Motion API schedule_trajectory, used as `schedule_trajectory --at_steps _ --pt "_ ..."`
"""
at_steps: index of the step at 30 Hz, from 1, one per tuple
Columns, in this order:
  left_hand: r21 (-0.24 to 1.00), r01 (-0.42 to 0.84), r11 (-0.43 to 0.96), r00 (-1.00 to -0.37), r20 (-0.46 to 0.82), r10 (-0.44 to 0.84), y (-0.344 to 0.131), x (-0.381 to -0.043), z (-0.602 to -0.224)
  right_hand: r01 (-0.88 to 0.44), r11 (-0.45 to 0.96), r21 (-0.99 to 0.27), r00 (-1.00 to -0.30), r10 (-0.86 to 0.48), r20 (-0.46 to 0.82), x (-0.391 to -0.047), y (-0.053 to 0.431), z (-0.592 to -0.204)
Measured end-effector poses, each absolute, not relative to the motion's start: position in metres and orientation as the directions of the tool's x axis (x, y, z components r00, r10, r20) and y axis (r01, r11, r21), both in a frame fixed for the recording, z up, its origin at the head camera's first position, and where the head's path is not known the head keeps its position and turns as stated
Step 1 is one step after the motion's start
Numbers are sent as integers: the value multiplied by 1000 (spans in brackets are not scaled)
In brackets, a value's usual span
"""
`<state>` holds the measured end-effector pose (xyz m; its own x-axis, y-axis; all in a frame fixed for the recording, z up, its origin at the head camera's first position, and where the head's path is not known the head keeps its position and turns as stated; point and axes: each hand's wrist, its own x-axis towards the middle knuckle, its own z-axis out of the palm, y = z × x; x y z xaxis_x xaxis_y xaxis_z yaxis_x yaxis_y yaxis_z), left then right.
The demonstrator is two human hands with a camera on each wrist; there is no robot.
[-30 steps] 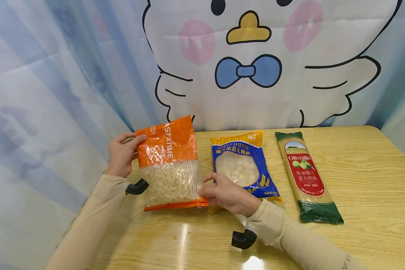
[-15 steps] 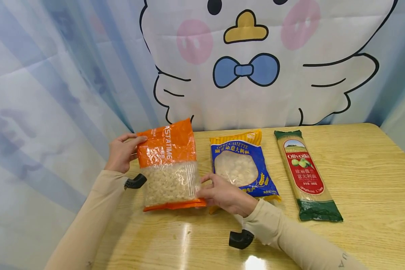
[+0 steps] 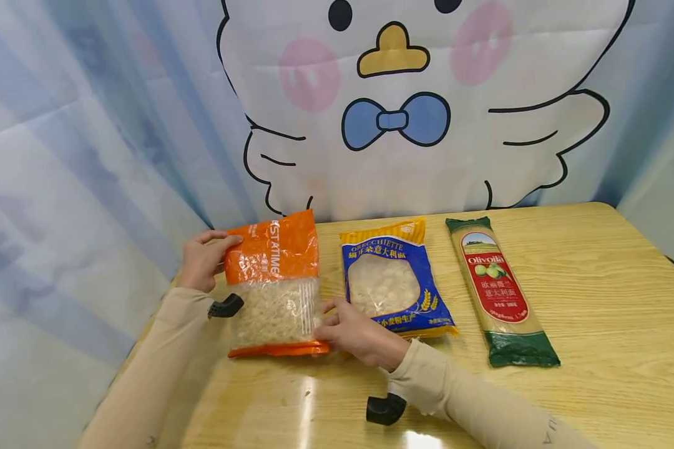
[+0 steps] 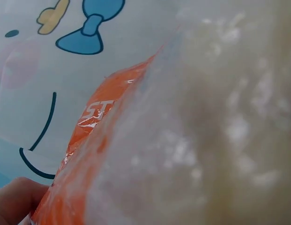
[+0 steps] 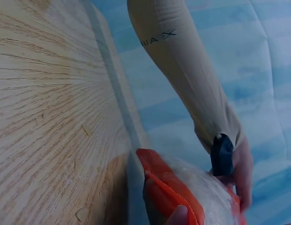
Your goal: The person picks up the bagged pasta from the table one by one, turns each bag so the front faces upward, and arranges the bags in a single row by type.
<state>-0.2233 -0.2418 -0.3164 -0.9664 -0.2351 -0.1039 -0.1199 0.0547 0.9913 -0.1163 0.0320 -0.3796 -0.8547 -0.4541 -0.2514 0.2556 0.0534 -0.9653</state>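
Note:
An orange and clear bag of short pasta (image 3: pixel 272 274) is held between both hands at the left of the table, in the head view. My left hand (image 3: pixel 202 259) pinches its upper left edge. At the lower right corner, my right hand (image 3: pixel 359 333) grips the bag between thumb and fingers. The clear side of the bag (image 4: pixel 192 159) fills much of the left wrist view. In the right wrist view, the orange bottom seam of the bag (image 5: pixel 171 187) shows, with the left hand (image 5: pixel 242 173) beyond. Whether the bag touches the table cannot be told.
A blue and yellow orecchiette bag (image 3: pixel 387 280) lies just right of the held bag, its lower left corner behind my right hand. Further right lies a green-ended spaghetti pack (image 3: pixel 497 287). A printed curtain (image 3: pixel 393 174) hangs behind the wooden table (image 3: pixel 612 293).
The top of the pasta bag has come down a little, with both hands still holding it. The head view has turned slightly, so everything else appears shifted left.

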Motion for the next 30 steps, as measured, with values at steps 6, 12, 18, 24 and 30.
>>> schedule_trajectory --at_steps 6,12,18,24,30 --pt "988 -118 98 -969 -93 -230 -245 -222 -325 266 50 -963 -853 -453 -259 -113 27 -382" --pt "966 -176 188 -970 -137 -203 -244 -222 -334 202 93 -975 -861 -458 -222 -111 28 -382" --pt "945 -182 272 -981 -153 -123 -242 -222 -339 69 219 -973 -859 -483 -169 -111 34 -378" --pt "942 -168 290 -984 -142 -109 -243 -216 -341 -168 354 -920 -818 -570 -70 -116 40 -368" --pt "918 -122 378 -991 -93 -96 -240 -210 -341 -288 428 -857 -793 -608 -37 -123 49 -358"
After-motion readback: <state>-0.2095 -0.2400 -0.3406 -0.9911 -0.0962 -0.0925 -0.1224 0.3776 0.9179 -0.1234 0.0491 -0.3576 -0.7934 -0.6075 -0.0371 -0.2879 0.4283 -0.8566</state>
